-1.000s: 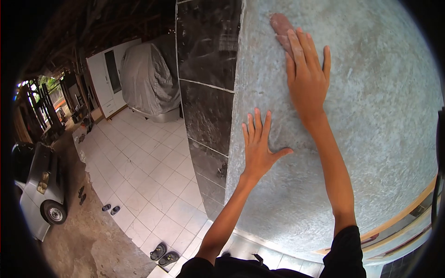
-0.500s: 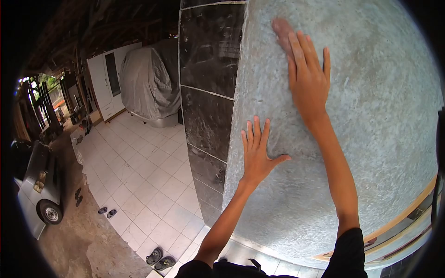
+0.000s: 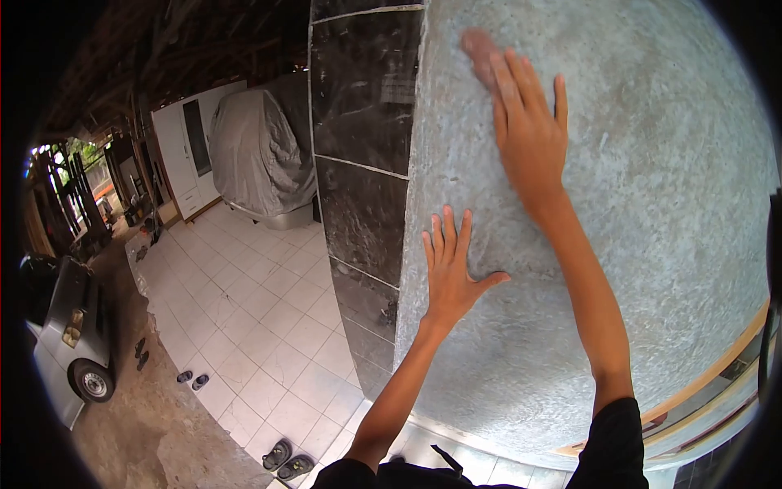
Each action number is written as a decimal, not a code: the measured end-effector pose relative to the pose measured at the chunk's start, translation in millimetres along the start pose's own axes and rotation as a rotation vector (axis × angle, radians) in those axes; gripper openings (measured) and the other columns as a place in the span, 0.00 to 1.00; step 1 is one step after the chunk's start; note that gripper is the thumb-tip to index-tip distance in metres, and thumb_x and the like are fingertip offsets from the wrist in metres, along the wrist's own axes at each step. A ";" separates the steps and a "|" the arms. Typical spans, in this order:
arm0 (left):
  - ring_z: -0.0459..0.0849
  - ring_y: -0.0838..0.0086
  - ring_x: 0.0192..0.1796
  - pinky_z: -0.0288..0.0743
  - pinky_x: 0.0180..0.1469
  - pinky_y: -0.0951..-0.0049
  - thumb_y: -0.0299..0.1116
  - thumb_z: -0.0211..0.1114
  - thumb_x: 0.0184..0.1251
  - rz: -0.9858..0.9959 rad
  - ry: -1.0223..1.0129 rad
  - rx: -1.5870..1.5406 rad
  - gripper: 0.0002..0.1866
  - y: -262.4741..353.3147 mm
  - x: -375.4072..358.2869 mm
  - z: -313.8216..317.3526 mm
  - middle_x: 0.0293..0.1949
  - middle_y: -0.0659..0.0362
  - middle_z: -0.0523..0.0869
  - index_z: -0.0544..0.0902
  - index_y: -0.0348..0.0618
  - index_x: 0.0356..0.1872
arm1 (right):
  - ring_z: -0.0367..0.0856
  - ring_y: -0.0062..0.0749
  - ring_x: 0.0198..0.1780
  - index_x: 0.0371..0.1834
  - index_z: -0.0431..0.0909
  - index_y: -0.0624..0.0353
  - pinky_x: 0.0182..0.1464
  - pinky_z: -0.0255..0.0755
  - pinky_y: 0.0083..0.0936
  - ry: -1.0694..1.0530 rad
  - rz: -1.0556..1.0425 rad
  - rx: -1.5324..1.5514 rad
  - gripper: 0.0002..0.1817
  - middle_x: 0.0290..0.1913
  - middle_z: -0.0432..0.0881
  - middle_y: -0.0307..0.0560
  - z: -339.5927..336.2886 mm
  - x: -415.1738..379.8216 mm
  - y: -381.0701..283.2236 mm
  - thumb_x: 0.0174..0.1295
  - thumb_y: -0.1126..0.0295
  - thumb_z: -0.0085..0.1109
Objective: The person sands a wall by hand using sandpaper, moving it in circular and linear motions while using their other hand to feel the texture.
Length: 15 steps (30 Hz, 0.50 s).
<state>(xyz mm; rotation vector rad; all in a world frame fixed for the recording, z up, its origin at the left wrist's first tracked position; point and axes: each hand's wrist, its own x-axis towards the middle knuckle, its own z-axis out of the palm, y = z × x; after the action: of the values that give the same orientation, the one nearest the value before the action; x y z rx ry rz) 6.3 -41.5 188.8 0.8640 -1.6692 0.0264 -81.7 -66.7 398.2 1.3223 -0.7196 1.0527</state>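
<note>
Reddish-brown sheet (image 3: pixel 479 49) lies flat against the grey plastered wall (image 3: pixel 676 179), its upper end reaching out past the fingertips of the right hand (image 3: pixel 531 145), up and to the left, and its lower end covered by the fingers. That hand is laid flat with its fingers straight, the little finger set apart from the others; the palm side is hidden, so whether it grips the sheet cannot be told. The left hand (image 3: pixel 450 273) sits lower and to the left, apart from the sheet, fingers spread and thumb stretched out, against the same wall.

Just left of it, the wall ends at a column of dark glossy tiles (image 3: pixel 362 208) with pale joints. At lower right, a wooden strip (image 3: pixel 709 381) edges an opening. Beyond the column spreads a pale tiled floor (image 3: pixel 269 326), with sandals (image 3: pixel 278 455) near the person and a smaller pair of footwear (image 3: pixel 200 381) farther off. Behind stand a grey-covered object (image 3: pixel 252 155) and a white cabinet (image 3: pixel 175 147). A silver vehicle (image 3: pixel 61 367) is at far left, on rough brown ground (image 3: pixel 195 452).
</note>
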 end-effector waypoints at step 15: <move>0.35 0.45 0.78 0.30 0.74 0.43 0.62 0.75 0.41 -0.011 -0.008 -0.007 0.64 1.3 -0.8 0.2 0.77 0.43 0.40 0.49 0.43 0.76 | 0.69 0.30 0.68 0.67 0.70 0.45 0.73 0.50 0.43 -0.041 0.086 0.035 0.24 0.67 0.73 0.35 -13.0 5.1 3.3 0.66 0.69 0.54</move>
<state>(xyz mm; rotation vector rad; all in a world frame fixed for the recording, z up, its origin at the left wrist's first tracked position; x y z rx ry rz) 5.5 -40.2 188.6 0.8688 -1.6712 0.0090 -84.5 -53.2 402.2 1.3562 -0.7977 1.1142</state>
